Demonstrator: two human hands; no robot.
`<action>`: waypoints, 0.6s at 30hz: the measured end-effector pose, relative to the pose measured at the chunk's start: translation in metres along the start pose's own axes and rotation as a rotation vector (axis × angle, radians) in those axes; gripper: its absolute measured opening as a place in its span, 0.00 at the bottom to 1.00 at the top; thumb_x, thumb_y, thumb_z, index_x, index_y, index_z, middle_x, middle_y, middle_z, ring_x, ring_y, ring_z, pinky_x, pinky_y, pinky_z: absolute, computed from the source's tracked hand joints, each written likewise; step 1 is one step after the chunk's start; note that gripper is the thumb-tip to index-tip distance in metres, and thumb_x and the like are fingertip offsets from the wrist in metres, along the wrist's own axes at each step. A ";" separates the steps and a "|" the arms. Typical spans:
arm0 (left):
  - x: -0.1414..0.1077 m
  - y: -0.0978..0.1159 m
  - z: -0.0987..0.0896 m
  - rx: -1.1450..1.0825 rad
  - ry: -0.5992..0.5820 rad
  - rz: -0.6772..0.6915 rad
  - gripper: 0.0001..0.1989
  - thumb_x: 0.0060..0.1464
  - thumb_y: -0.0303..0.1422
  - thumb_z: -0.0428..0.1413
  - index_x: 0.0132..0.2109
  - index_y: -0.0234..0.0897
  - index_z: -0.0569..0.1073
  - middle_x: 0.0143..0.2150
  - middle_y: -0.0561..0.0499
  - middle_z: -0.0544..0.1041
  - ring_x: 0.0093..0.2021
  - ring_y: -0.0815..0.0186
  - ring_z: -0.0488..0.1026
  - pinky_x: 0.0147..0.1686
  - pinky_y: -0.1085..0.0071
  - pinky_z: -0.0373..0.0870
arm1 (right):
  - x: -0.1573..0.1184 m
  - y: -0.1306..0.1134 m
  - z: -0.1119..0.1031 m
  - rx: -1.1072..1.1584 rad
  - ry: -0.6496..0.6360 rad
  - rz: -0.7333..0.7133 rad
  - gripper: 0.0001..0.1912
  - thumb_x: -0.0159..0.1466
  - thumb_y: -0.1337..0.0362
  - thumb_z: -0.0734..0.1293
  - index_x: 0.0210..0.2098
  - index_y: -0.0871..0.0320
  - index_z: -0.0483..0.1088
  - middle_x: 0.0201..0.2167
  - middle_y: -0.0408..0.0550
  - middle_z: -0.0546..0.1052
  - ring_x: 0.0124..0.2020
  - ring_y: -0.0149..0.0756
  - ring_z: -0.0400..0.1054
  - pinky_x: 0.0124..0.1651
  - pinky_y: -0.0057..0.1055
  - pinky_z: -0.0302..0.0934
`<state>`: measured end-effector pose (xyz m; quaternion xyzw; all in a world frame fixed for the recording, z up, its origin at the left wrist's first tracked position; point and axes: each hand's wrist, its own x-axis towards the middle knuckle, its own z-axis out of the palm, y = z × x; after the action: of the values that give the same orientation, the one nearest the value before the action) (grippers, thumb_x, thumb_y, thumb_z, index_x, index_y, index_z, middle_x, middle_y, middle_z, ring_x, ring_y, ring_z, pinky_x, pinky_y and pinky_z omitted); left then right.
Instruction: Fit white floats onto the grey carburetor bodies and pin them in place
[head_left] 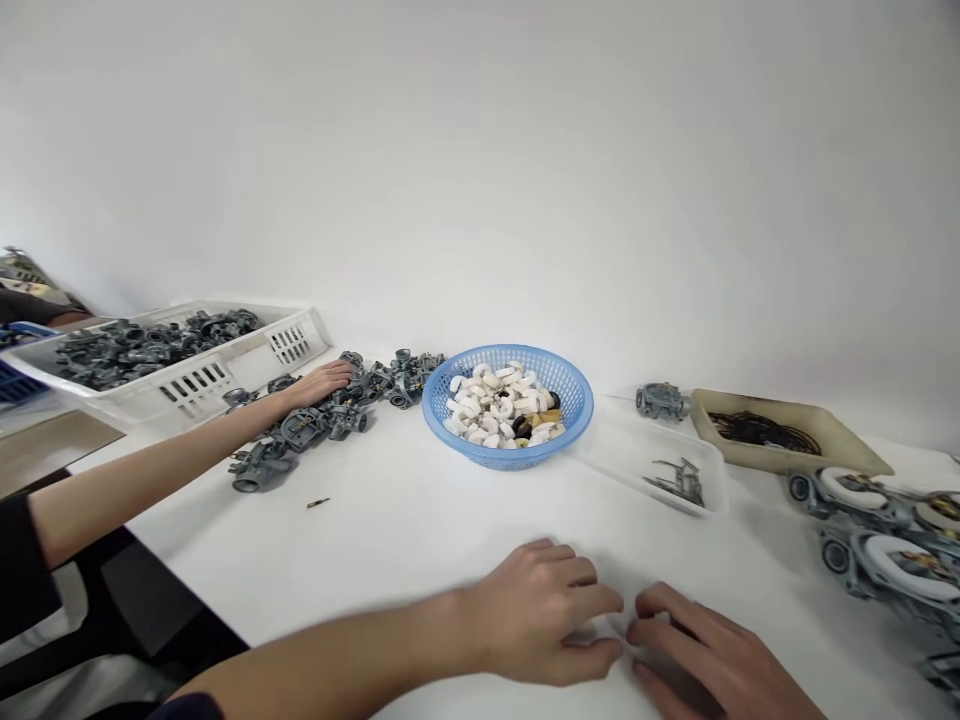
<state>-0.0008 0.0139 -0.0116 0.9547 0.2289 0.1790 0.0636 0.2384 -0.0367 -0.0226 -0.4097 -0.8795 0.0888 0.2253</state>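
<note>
My left hand (544, 612) rests low over the white table (405, 560), thumb and forefinger apart with nothing visible between them. Close to its right, my right hand (709, 650) has loosely bent, spread fingers and shows no object in them. Ahead of both hands stands a blue plastic basket (510, 460) holding many white carburetor floats (487, 400) and a few black and tan ones. To my right lie grey carburetors (862, 575) with white floats fitted; some run out of the frame. The undersides of my fingers are partly hidden.
A co-worker's hand (326, 380) reaches onto piled carburetors (300, 430) at left, beside a white crate (217, 385) of more. A small brass part (318, 502) lies nearby. Right of the basket are a clear tray (716, 490) with metal pins and a beige tray (847, 445) with dark rings.
</note>
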 end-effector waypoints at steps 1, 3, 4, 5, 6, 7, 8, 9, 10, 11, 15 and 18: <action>0.001 0.001 -0.003 0.006 -0.017 -0.004 0.13 0.62 0.42 0.58 0.49 0.40 0.73 0.35 0.52 0.79 0.34 0.62 0.77 0.37 0.66 0.69 | 0.000 0.001 0.000 0.017 -0.023 0.005 0.05 0.69 0.61 0.65 0.38 0.49 0.73 0.39 0.46 0.79 0.34 0.38 0.78 0.36 0.30 0.74; 0.001 0.005 -0.014 0.016 -0.067 -0.021 0.12 0.62 0.42 0.59 0.48 0.40 0.74 0.36 0.51 0.79 0.35 0.61 0.78 0.38 0.66 0.70 | 0.000 0.004 0.001 0.044 -0.052 0.008 0.06 0.70 0.62 0.64 0.39 0.50 0.73 0.39 0.46 0.78 0.33 0.36 0.77 0.35 0.28 0.73; 0.001 0.008 -0.023 0.011 -0.112 -0.017 0.12 0.62 0.42 0.59 0.47 0.41 0.74 0.36 0.51 0.79 0.35 0.61 0.79 0.39 0.66 0.71 | -0.001 0.005 0.001 0.055 -0.058 0.007 0.06 0.71 0.62 0.63 0.40 0.50 0.73 0.40 0.46 0.77 0.33 0.36 0.77 0.35 0.28 0.73; 0.000 0.010 -0.034 -0.002 -0.143 -0.030 0.13 0.61 0.43 0.60 0.48 0.41 0.75 0.36 0.51 0.80 0.36 0.60 0.79 0.40 0.66 0.71 | -0.001 0.006 0.001 0.062 -0.053 0.007 0.07 0.71 0.62 0.62 0.41 0.50 0.73 0.41 0.47 0.77 0.33 0.35 0.77 0.35 0.28 0.73; -0.002 0.011 -0.046 -0.022 -0.156 -0.051 0.14 0.61 0.43 0.60 0.49 0.42 0.75 0.38 0.51 0.81 0.37 0.59 0.80 0.41 0.66 0.72 | -0.001 0.006 0.001 0.066 -0.044 0.012 0.08 0.72 0.61 0.62 0.42 0.50 0.73 0.42 0.47 0.77 0.33 0.35 0.77 0.35 0.28 0.73; -0.005 0.011 -0.059 -0.039 -0.159 -0.097 0.14 0.61 0.41 0.61 0.51 0.42 0.75 0.40 0.51 0.82 0.39 0.59 0.81 0.43 0.66 0.72 | 0.000 0.006 0.000 0.067 -0.028 0.024 0.08 0.72 0.61 0.61 0.42 0.51 0.73 0.42 0.48 0.77 0.32 0.34 0.76 0.35 0.29 0.73; -0.008 0.009 -0.074 -0.054 -0.168 -0.153 0.12 0.62 0.39 0.60 0.51 0.43 0.75 0.42 0.52 0.82 0.41 0.60 0.81 0.44 0.67 0.73 | 0.000 0.005 -0.001 0.064 -0.012 0.034 0.09 0.72 0.61 0.61 0.42 0.51 0.73 0.42 0.48 0.77 0.31 0.34 0.76 0.35 0.29 0.72; -0.013 0.004 -0.088 -0.050 -0.179 -0.232 0.10 0.62 0.38 0.59 0.50 0.44 0.76 0.43 0.52 0.82 0.42 0.60 0.81 0.45 0.68 0.73 | 0.001 0.004 -0.003 0.059 0.001 0.037 0.09 0.72 0.60 0.61 0.41 0.51 0.73 0.41 0.48 0.77 0.31 0.35 0.75 0.35 0.29 0.72; -0.019 -0.004 -0.102 -0.038 -0.196 -0.336 0.09 0.63 0.38 0.58 0.50 0.46 0.77 0.45 0.54 0.82 0.45 0.61 0.81 0.46 0.69 0.73 | 0.001 0.003 -0.005 0.050 0.013 0.032 0.10 0.72 0.60 0.61 0.39 0.51 0.73 0.40 0.48 0.77 0.31 0.35 0.75 0.35 0.30 0.72; -0.025 -0.014 -0.116 -0.011 -0.193 -0.405 0.08 0.64 0.38 0.57 0.49 0.46 0.77 0.45 0.55 0.82 0.45 0.62 0.81 0.46 0.69 0.73 | 0.002 0.001 -0.006 0.039 0.018 0.019 0.09 0.72 0.61 0.61 0.38 0.51 0.73 0.40 0.47 0.77 0.33 0.36 0.75 0.36 0.30 0.72; -0.059 -0.076 -0.160 0.162 -0.175 -0.690 0.10 0.67 0.39 0.54 0.47 0.41 0.77 0.43 0.49 0.82 0.43 0.57 0.80 0.43 0.63 0.75 | 0.004 -0.007 -0.011 -0.012 0.013 -0.045 0.04 0.68 0.61 0.68 0.37 0.51 0.75 0.41 0.48 0.79 0.41 0.41 0.77 0.42 0.34 0.73; -0.087 -0.122 -0.180 0.301 -0.175 -0.897 0.13 0.68 0.39 0.56 0.52 0.35 0.75 0.48 0.44 0.79 0.45 0.57 0.78 0.46 0.57 0.78 | 0.002 -0.009 -0.008 -0.020 -0.023 -0.050 0.12 0.63 0.57 0.73 0.46 0.50 0.76 0.50 0.51 0.79 0.51 0.49 0.75 0.50 0.39 0.73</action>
<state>-0.1902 0.0890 0.1037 0.7720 0.6352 0.0177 0.0149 0.2354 -0.0411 -0.0118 -0.3888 -0.8928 0.0788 0.2132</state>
